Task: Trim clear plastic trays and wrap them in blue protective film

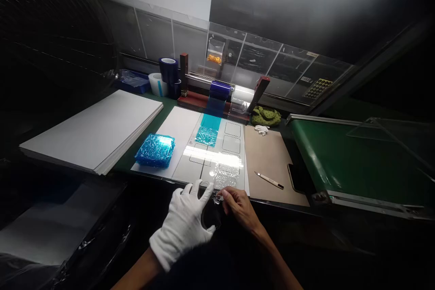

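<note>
My left hand (185,219) wears a white glove. Its fingers are spread over the front edge of the table, with the thumb well apart; a dark rounded shape shows faintly between thumb and forefinger. Bare and closed in a pinch, my right hand (238,206) has a small shiny bit of clear film (216,197) at its fingertips. Just beyond lies a bubbly sheet of clear film (227,174) on a board (190,173) printed with rounded rectangles. Blue film (210,122) runs onto that board from a blue roll (220,90). A stack of blue film-covered pieces (155,150) sits to the left.
A clear film roll (242,95) shares the stand (193,100). Left are a thick stack of white sheets (95,129) and tape rolls (168,70). Right are a craft knife (269,180) on brown board (268,154), a phone (296,177) and a green conveyor belt (360,163).
</note>
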Demonstrator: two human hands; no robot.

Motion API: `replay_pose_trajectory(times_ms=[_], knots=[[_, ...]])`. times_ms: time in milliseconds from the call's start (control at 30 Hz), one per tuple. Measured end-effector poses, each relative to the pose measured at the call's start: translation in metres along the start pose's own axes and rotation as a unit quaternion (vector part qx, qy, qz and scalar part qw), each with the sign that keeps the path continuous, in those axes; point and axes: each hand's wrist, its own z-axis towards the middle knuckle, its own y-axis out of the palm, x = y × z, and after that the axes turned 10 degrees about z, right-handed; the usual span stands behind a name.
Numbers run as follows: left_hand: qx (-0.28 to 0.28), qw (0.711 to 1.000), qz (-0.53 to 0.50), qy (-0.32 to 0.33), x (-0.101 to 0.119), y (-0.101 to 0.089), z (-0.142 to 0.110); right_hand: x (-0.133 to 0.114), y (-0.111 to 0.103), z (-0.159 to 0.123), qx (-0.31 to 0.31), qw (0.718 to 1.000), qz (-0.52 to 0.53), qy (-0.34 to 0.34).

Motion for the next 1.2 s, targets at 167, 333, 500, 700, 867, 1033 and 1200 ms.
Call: replay_pose_trajectory(times_ms=[167,333,500,700,867,1033,1200], knots=[[-0.057,0.992,0.108,-0.030,0.008,-0.016,0.004,-0.011,0.016,0.001,0.023,0.972,-0.230,-0.044],[-0.105,0.968,0.225,-0.030,0.024,-0.022,0.019,-0.014,0.033,0.003,0.020,0.901,-0.430,-0.055],[-0.051,0.984,0.172,-0.016,0.018,-0.023,0.018,-0.013,0.018,0.003,0.043,0.953,-0.298,-0.040],[0.120,0.987,-0.100,0.026,-0.012,0.034,-0.002,0.004,-0.003,0.013,-0.040,0.987,0.151,0.037],[0.114,0.988,-0.102,-0.001,0.002,0.035,0.007,-0.002,-0.006,0.018,-0.005,0.996,0.080,0.031],[-0.049,0.994,0.066,-0.066,0.022,-0.007,0.029,-0.018,0.012,0.017,0.066,0.927,-0.369,0.002],[-0.039,0.999,-0.001,-0.005,0.010,0.002,0.024,-0.001,0.005,0.016,0.039,0.979,-0.195,0.032]])
